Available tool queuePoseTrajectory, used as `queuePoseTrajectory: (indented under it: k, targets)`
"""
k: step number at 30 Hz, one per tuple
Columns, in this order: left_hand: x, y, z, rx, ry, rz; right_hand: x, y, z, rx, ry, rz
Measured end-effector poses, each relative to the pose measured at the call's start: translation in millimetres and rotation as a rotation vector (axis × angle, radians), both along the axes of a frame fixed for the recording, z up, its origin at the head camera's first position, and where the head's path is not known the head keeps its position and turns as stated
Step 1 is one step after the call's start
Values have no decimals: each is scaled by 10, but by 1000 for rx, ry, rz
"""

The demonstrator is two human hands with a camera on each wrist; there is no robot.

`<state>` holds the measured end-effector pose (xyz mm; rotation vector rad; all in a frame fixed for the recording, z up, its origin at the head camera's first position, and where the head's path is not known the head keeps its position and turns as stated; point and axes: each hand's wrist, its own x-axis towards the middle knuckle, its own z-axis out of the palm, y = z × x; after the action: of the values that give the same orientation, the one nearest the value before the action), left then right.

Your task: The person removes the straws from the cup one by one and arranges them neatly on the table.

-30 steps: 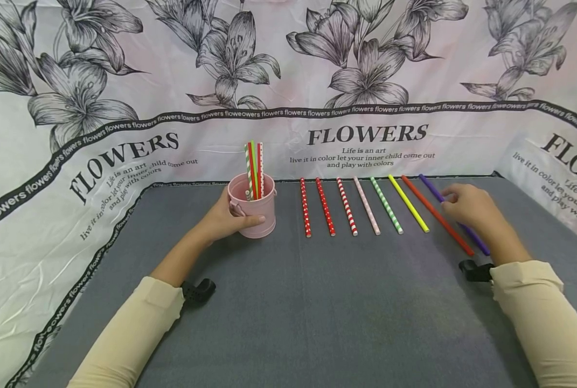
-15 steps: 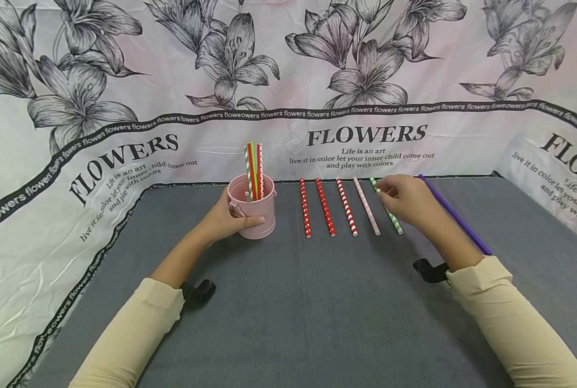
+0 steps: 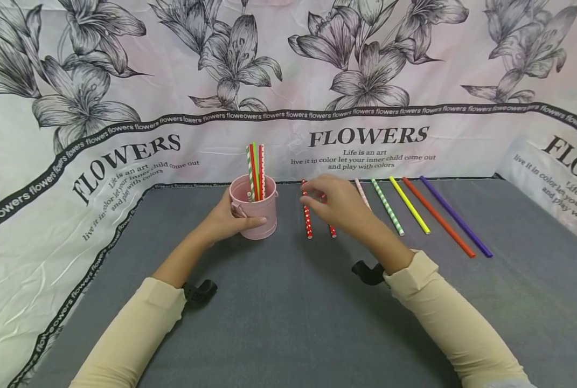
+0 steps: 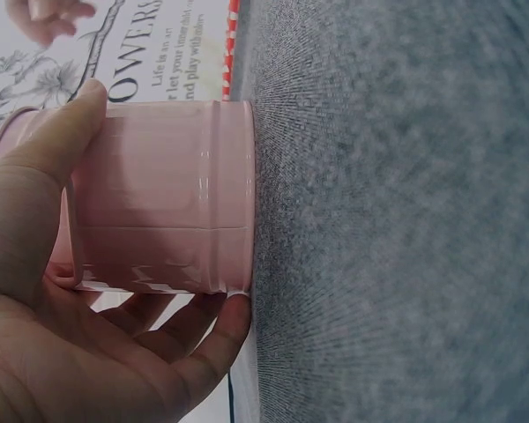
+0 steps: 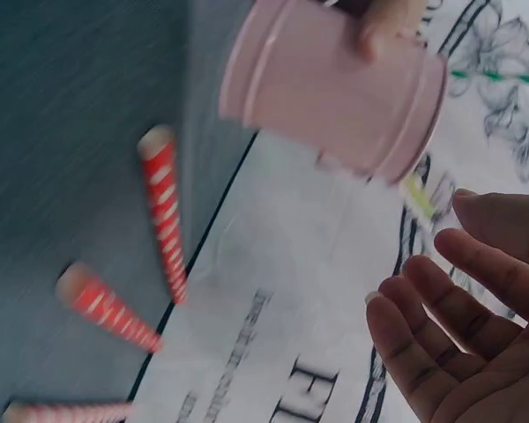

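Left hand [image 3: 222, 219] clamps its fingers [image 4: 213, 345] on the pink bucket [image 3: 263, 209] near the table's [image 3: 278, 323] far edge; right hand [image 3: 340, 202], fingers [image 5: 401, 348] apart, hovers over red straws [image 3: 308, 223].

Right hand [image 3: 343, 207] is sweeping left, leaving the purple straw [image 3: 455, 216] well right of its fingers [image 3: 316, 183], now coming near the leftmost red dotted straw [image 3: 308, 218]. It's partly covering the second dotted straw [image 3: 333, 231]; yellow straw [image 3: 409, 205] and orange straw [image 3: 438, 217], right of fingers, are showing again.
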<state>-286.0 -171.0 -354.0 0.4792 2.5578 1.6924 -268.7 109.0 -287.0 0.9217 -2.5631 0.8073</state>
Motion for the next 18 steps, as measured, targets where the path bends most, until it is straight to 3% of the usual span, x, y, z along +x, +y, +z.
queuePoseTrajectory:
  k: [4,11,18]
  targets:
    - [-7,7,-1,8,8,-12,15,-229,51,13,31,40]
    - [-34,-5,-6,32,7,-32,25,-607,21,-38,168,142]
    - [-37,-22,-29,-5,0,-30,21,-834,-40,5,154,125]
